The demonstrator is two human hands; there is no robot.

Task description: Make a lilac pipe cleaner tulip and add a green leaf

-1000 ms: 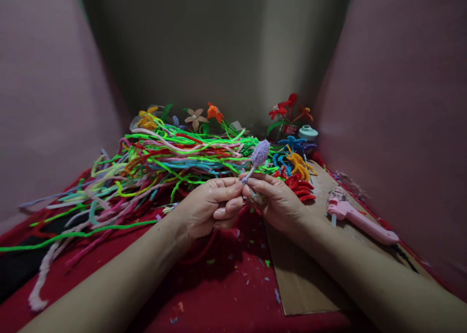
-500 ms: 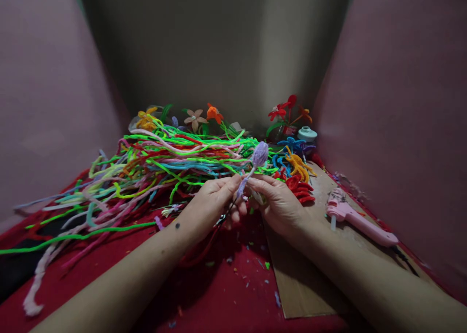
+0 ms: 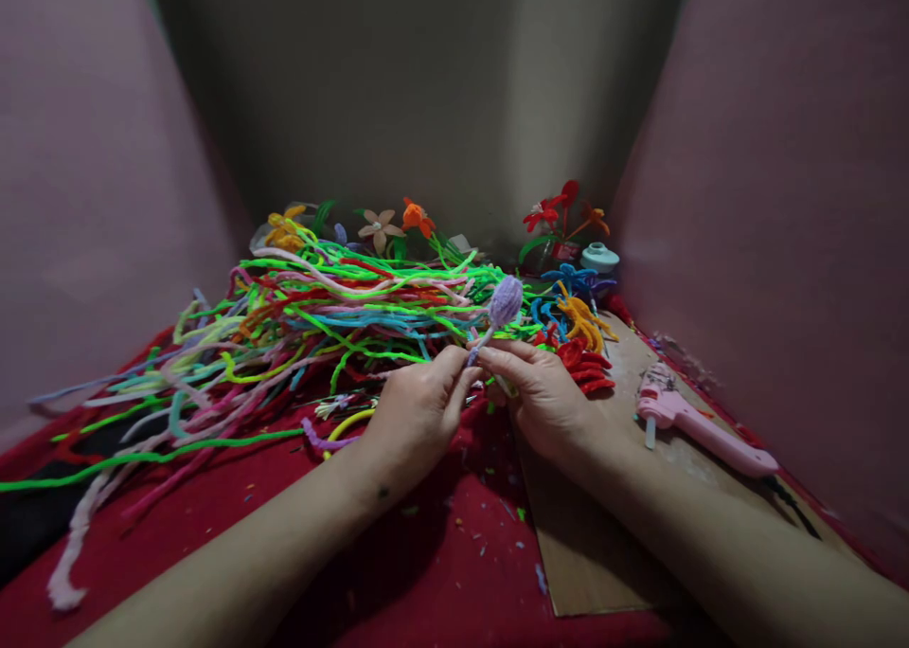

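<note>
A lilac pipe-cleaner bud (image 3: 506,300) on a thin stem stands tilted up between my two hands. My left hand (image 3: 418,411) is closed in a pinch on the stem just below the bud, knuckles toward me. My right hand (image 3: 543,392) is closed too, its thumb and fingers holding the lower part of the stem from the right. The rest of the stem is hidden behind my fingers. Both hands hover above the red cloth (image 3: 440,563).
A big heap of coloured pipe cleaners (image 3: 312,326) lies behind and left of my hands. Finished flowers (image 3: 416,218) and red blooms (image 3: 561,207) stand at the back wall. A pink glue gun (image 3: 700,430) rests on a cardboard sheet (image 3: 589,544) at right, near a small teal pot (image 3: 600,258).
My left hand has turned over, knuckles now up, and shifted its pinch on the stem. The bud and my right hand have barely moved.
</note>
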